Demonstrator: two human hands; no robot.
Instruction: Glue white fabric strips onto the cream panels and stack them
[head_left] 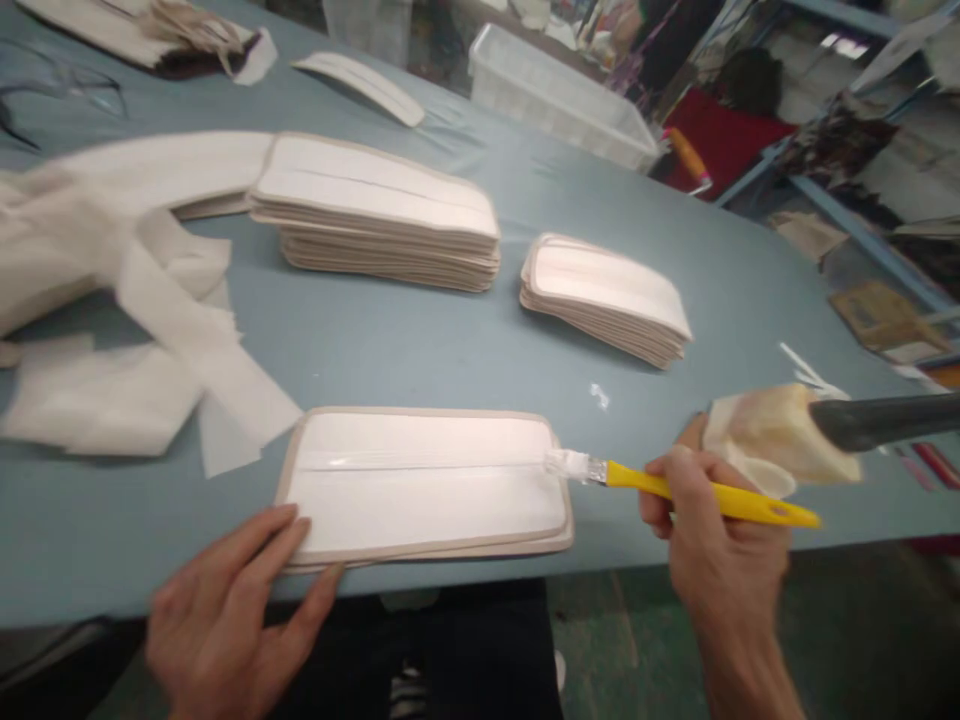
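Note:
In front of me on the table lies a flat white panel (427, 510) with a beige border and a line along its length, on top of at least one similar panel. My left hand (240, 600) rests on its near left corner, fingers stretched out and thumb at the front edge. A yellow-handled paintbrush (739, 503) is gripped in my right hand (705, 500). The brush's white-coated bristles touch the panel's right end, at the line. A wet-looking streak shows on the line's left part. Just beyond my right hand stands a whitish container (772, 430) with a dark handle above it.
Two stacks of similar panels, a taller stack (375, 200) and a shorter stack (607, 295), stand farther back. Loose off-white strips (172, 330) lie at left. A white plastic bin (555, 95), an orange-handled roller (686, 155) and eyeglasses (67, 85) sit around the table (420, 340).

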